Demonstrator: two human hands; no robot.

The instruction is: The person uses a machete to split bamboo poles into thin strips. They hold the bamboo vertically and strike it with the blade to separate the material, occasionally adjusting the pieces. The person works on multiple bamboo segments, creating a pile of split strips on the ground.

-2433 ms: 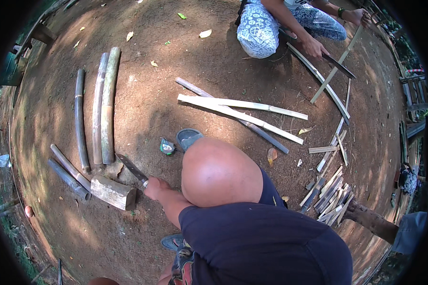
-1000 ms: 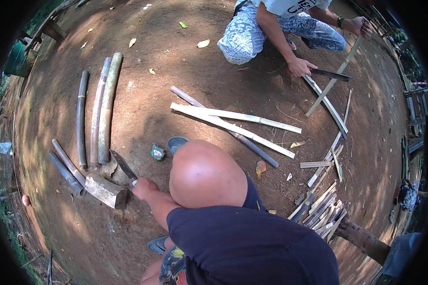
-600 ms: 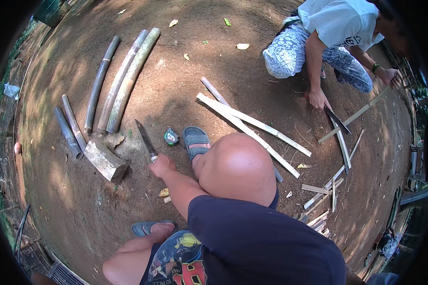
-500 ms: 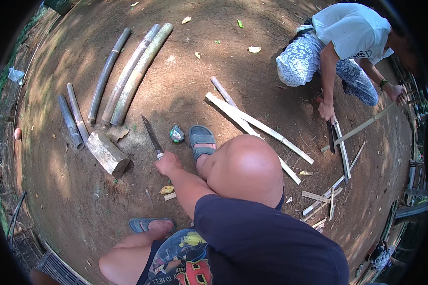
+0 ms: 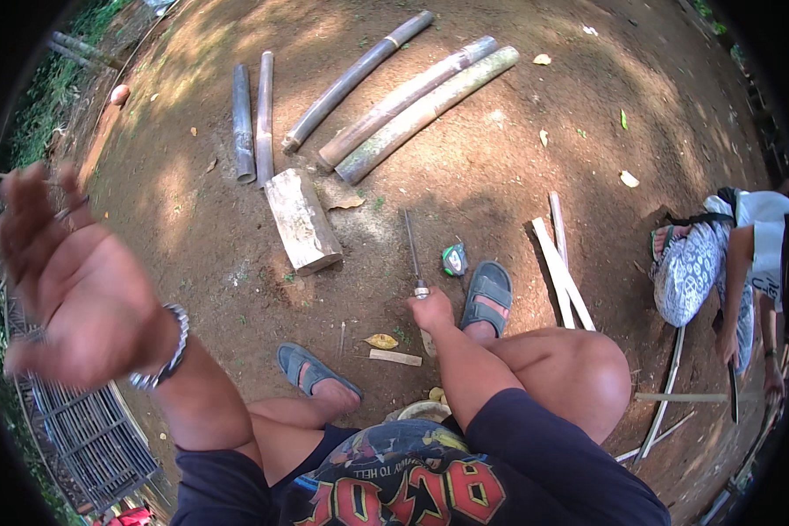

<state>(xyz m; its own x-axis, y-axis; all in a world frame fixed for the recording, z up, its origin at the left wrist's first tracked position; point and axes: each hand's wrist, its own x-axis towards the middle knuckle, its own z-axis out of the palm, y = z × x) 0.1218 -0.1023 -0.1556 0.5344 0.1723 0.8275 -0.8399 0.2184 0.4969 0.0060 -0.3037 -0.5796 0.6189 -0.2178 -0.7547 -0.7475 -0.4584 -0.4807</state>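
My right hand (image 5: 431, 310) is closed round the handle of a large knife (image 5: 412, 245), its blade pointing away over the dirt. Just right of the blade lies a green and black tape measure (image 5: 453, 259). Raised at the left is my left hand (image 5: 88, 289), palm showing, fingers apart and a little blurred, holding nothing; a braided bracelet circles that wrist. A squared wood block (image 5: 302, 223) rests on the ground between my hands, farther off. Behind it lie short bamboo lengths (image 5: 243, 123) and longer bamboo poles (image 5: 359, 83).
Split bamboo strips (image 5: 561, 272) lie beyond my right knee. At the far right a crouching person (image 5: 688, 272) holds a dark blade beside a strip. A bamboo slatted rack (image 5: 88, 438) stands at lower left. A small flat wood piece (image 5: 395, 357) lies near my feet.
My left hand has come into view, raised at the left. The view has swung left, so the poles, block and co-worker appear farther right. The right hand still grips the knife.
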